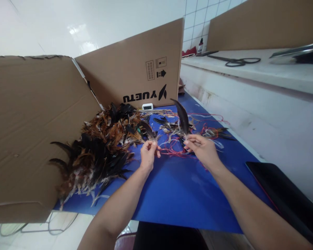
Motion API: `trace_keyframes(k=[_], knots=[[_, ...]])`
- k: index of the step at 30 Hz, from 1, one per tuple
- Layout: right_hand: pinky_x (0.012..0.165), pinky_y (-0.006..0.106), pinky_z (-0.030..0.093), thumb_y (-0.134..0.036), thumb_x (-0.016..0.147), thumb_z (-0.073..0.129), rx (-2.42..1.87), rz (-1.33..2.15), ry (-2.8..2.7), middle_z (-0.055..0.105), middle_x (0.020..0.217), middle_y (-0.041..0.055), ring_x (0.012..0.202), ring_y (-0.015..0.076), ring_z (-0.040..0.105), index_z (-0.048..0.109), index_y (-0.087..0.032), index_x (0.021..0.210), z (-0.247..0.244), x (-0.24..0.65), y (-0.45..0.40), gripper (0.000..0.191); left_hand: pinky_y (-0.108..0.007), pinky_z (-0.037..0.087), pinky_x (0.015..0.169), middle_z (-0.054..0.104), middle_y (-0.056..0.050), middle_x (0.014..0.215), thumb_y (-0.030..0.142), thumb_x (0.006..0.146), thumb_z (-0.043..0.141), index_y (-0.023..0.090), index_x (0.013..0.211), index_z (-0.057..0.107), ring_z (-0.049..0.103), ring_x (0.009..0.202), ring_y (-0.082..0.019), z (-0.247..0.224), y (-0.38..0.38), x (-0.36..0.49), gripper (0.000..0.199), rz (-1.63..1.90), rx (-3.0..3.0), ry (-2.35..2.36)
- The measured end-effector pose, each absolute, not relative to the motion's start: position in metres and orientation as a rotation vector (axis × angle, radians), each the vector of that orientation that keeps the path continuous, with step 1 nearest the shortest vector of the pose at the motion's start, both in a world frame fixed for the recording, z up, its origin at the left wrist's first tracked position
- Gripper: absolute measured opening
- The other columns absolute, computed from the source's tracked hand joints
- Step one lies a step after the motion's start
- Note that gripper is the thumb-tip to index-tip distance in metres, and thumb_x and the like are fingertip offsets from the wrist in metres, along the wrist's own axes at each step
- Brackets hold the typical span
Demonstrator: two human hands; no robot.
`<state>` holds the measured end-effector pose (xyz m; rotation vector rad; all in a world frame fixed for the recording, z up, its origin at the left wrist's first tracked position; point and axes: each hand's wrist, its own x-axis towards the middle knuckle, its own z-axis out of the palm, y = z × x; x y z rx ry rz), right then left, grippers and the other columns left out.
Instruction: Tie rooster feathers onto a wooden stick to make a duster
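Observation:
My right hand [201,147] pinches the pale base of a long, dark, curved feather [182,116], which stands upright above the fingers. In my left hand [149,152], thumb and forefinger close on a shorter dark brown feather [147,129] that leans to the left. Both hands are apart, over the blue tabletop [172,194]. A big heap of brown and black feathers [94,156] lies to the left of my left hand. Behind and between the hands are a smaller pile of feathers [169,125] and tangled red string [173,149].
Cardboard panels [135,66] wall off the table's back and left. A small white digital display [147,106] stands by the back panel. On the ledge at right lie black scissors [236,60]. A dark flat object [279,187] rests at the table's right edge.

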<state>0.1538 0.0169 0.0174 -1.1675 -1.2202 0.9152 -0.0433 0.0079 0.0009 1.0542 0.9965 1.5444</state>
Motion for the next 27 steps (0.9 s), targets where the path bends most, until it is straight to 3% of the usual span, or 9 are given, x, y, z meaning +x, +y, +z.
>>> trace_keyframes(k=[7,16,22,27], knots=[[0.051,0.024,0.049,-0.036,0.066,0.068,-1.167,0.908,-1.200,0.064,0.065,0.0025,0.059,0.0148,0.062,0.058,-0.017,0.071,0.022,0.155,0.016,0.022,-0.016,0.031,0.035,0.058,0.004,0.065,0.046,0.074,0.063,0.017,0.075,0.048,0.044,0.035,-0.002,0.003,0.011,-0.050,0.033,1.766,1.064,1.085],[0.060,0.026,0.044,-0.036,0.071,0.064,-1.180,0.672,-1.343,0.061,0.068,0.0002,0.060,0.0128,0.054,0.062,-0.018,0.070,0.024,0.159,0.013,0.018,-0.016,0.033,0.037,0.059,0.003,0.061,0.045,0.074,0.064,0.016,0.072,0.049,0.046,0.036,-0.003,0.008,0.004,-0.045,0.033,1.632,1.108,0.991],[0.046,0.022,0.039,-0.035,0.071,0.067,-1.098,0.764,-1.270,0.054,0.057,-0.0028,0.050,0.0102,0.049,0.058,-0.019,0.074,0.031,0.163,0.006,0.018,-0.017,0.037,0.039,0.062,0.001,0.063,0.040,0.071,0.069,0.015,0.072,0.051,0.050,0.037,-0.005,0.016,-0.008,-0.037,0.031,1.486,1.100,0.879],[0.046,0.023,0.040,-0.037,0.068,0.069,-0.982,0.935,-1.327,0.060,0.064,0.0006,0.053,0.0112,0.051,0.058,-0.019,0.071,0.036,0.158,-0.001,0.022,-0.019,0.039,0.040,0.065,-0.001,0.066,0.038,0.069,0.071,0.014,0.073,0.054,0.052,0.039,-0.006,0.019,-0.021,-0.029,0.029,1.351,1.080,0.790]])
